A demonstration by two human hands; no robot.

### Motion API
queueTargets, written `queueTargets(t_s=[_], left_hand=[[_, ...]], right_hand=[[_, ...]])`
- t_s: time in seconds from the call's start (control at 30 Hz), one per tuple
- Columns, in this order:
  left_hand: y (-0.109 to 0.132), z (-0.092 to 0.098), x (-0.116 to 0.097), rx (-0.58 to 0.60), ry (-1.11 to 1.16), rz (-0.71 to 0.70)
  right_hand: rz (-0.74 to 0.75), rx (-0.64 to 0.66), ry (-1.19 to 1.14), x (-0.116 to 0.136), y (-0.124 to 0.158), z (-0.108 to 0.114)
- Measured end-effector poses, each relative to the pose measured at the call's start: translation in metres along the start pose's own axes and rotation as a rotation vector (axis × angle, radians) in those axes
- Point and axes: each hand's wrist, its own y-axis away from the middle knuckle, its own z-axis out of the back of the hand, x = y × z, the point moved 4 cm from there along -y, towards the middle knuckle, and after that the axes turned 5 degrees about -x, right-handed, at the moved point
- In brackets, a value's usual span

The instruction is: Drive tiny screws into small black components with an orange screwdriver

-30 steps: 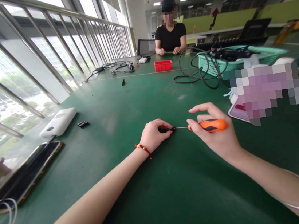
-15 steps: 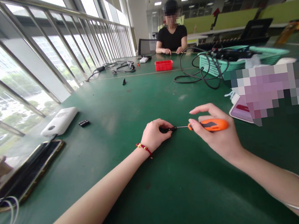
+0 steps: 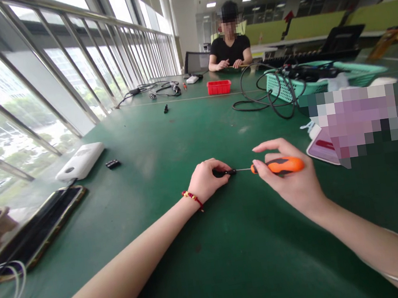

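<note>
Pinched between the thumb and fingers of my left hand (image 3: 208, 179) is a small black part (image 3: 230, 172), held low at the green table (image 3: 154, 145); most of it is covered by the fingers, so its kind does not show. My right hand (image 3: 294, 175) grips an orange and dark grey screwdriver (image 3: 286, 165) by its handle, the index finger stretched out above it. The thin metal shaft points left, level, and its tip meets the right end of the black part.
Left lie a white power bank (image 3: 81, 162), a phone (image 3: 44, 228) and a small black piece (image 3: 113, 163). Farther off are a red tray (image 3: 219, 87), black cables (image 3: 165, 89) and a turquoise basket (image 3: 281, 87). A person (image 3: 230, 49) sits at the far end.
The screwdriver's handle has turned a little about its own axis, showing different grey patches. Both hands stay in nearly the same place. The far person's hands have shifted slightly.
</note>
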Motion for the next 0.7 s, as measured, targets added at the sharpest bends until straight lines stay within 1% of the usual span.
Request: queueTargets(t_s=[0.1, 0.17, 0.23, 0.33, 0.43, 0.57, 0.63, 0.7], left_hand=[[0.0001, -0.0002, -0.0004, 0.001, -0.001, -0.005], [0.0000, -0.0002, -0.0002, 0.001, -0.003, -0.008], [-0.0002, -0.0003, 0.0003, 0.002, -0.005, -0.011], [-0.0005, -0.0005, 0.0009, 0.008, -0.004, -0.015], [-0.0007, -0.0009, 0.0012, 0.012, -0.010, -0.014], [-0.0004, -0.0012, 0.0008, 0.015, -0.017, -0.010], [-0.0001, -0.0010, 0.0005, 0.014, -0.020, -0.011], [0.0001, -0.0005, 0.0002, 0.011, -0.021, -0.014]], right_hand=[[0.036, -0.111, -0.037, -0.0042, -0.0014, 0.0021], [0.042, -0.142, -0.036, -0.0059, -0.0026, 0.0031], [0.014, -0.136, -0.020, -0.0058, -0.0032, 0.0040], [-0.020, -0.068, 0.019, -0.0021, -0.0021, 0.0041], [0.032, -0.021, 0.041, 0.0015, -0.0002, 0.0032], [0.137, -0.117, -0.005, -0.0004, -0.0007, 0.0045], [0.137, -0.147, -0.021, -0.0030, -0.0020, 0.0049], [0.095, -0.147, -0.023, -0.0045, -0.0031, 0.0053]])
